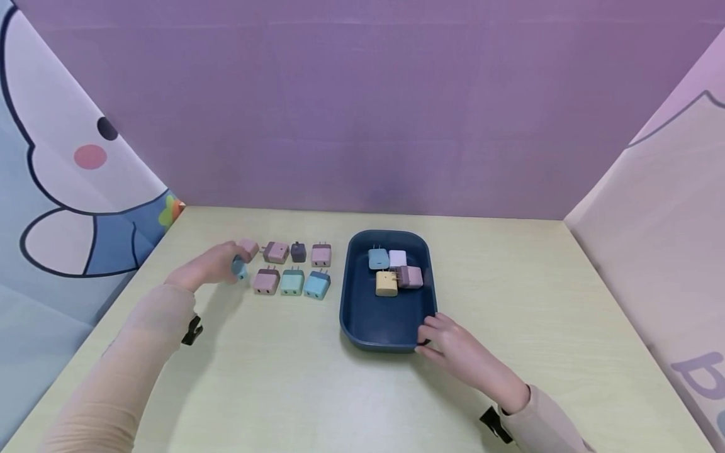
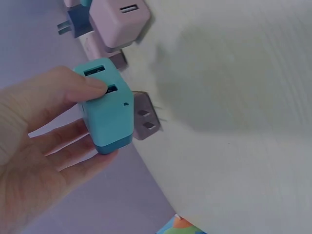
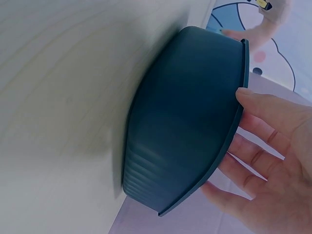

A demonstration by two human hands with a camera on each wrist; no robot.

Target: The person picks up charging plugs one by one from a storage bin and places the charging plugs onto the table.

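My left hand pinches a light-blue charger plug between thumb and fingers, at the left end of a group of plugs. In the left wrist view the held plug's two USB ports face the camera, and another plug with bare prongs lies behind it. My right hand grips the rim of a dark blue tray at its near right corner. Inside the tray lie a blue plug, a white one, a yellow one and a pink one.
Beside the left hand, two rough rows of plugs lie on the pale wooden table, among them a dark one, a green one and a blue one. A purple cloth wall stands behind, with printed cloth on both sides.
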